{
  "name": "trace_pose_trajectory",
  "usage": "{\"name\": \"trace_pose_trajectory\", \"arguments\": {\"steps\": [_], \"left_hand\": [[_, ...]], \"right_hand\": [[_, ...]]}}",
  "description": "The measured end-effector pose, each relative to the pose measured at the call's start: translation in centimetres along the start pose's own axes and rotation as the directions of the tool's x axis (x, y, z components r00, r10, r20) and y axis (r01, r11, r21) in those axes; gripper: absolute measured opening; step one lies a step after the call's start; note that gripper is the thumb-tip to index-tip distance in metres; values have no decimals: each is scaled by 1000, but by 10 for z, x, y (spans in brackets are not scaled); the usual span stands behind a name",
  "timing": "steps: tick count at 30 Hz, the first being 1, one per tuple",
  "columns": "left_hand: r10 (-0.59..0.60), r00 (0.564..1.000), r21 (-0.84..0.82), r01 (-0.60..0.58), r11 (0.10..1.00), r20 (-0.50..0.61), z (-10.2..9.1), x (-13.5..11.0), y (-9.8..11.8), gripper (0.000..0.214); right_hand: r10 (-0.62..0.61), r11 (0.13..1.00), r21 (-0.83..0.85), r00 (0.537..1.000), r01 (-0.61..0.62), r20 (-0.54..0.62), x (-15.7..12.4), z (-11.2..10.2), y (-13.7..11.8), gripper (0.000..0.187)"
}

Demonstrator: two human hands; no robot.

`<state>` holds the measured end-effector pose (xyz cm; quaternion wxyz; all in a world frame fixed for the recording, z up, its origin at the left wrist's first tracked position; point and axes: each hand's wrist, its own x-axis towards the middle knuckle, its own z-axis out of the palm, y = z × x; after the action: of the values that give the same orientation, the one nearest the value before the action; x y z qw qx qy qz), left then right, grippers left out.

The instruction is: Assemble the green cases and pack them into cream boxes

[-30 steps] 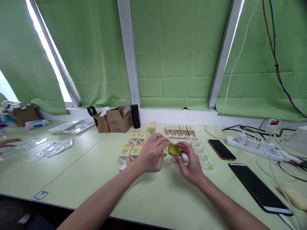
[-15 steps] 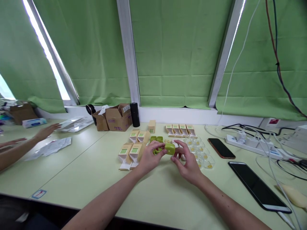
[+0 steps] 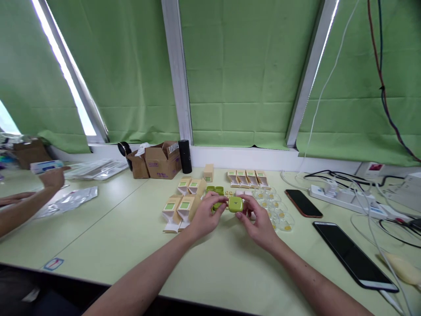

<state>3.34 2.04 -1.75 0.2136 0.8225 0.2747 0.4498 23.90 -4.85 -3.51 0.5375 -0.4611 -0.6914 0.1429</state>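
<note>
A small green case is held between both hands above the pale green table. My left hand pinches its left side, fingers curled. My right hand grips its right side with thumb and fingertips. Behind them lie more green cases, small tan cartons with green labels, a back row of cartons and clear plastic trays.
Two phones lie at the right, beside a power strip and cables. Brown boxes and a black cylinder stand by the window. Another person's hands work over plastic bags at the left.
The green case was turned between my hands from open-side-up to closed-face-up and sits a little lower. The other person's arm reached out, then drew back toward the left.
</note>
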Motion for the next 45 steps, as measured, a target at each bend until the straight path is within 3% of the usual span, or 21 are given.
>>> {"name": "trace_pose_trajectory", "arguments": {"steps": [8,16,20,23,27,32,37,45], "left_hand": [[284,959,174,-282,944,14,-7,2,0,37],[391,909,288,-416,862,144,-6,-4,5,54],[433,884,252,-466,848,176,-3,-5,6,52],[368,924,151,-380,913,101,-3,-3,6,52],[106,990,-30,-109,994,-89,-5,4,-3,46],[-191,972,-322,139,936,-136,-6,11,-21,48],[-278,955,-508,189,840,-105,-5,13,-21,50],[-309,951,-642,223,734,-23,-3,12,-16,58]], "right_hand": [[-38,999,9,999,38,8,-1,-2,1,32],[-60,997,-38,998,62,36,-2,2,1,26],[-74,995,-61,996,77,57,-3,3,2,27],[-109,990,-82,993,112,45,-1,0,4,29],[-182,941,-276,980,196,75,3,-5,8,26],[-141,758,-586,950,285,280,2,0,13,28],[-79,634,-693,920,344,384,2,8,15,25],[-114,589,-689,888,422,446,4,13,10,22]]}}
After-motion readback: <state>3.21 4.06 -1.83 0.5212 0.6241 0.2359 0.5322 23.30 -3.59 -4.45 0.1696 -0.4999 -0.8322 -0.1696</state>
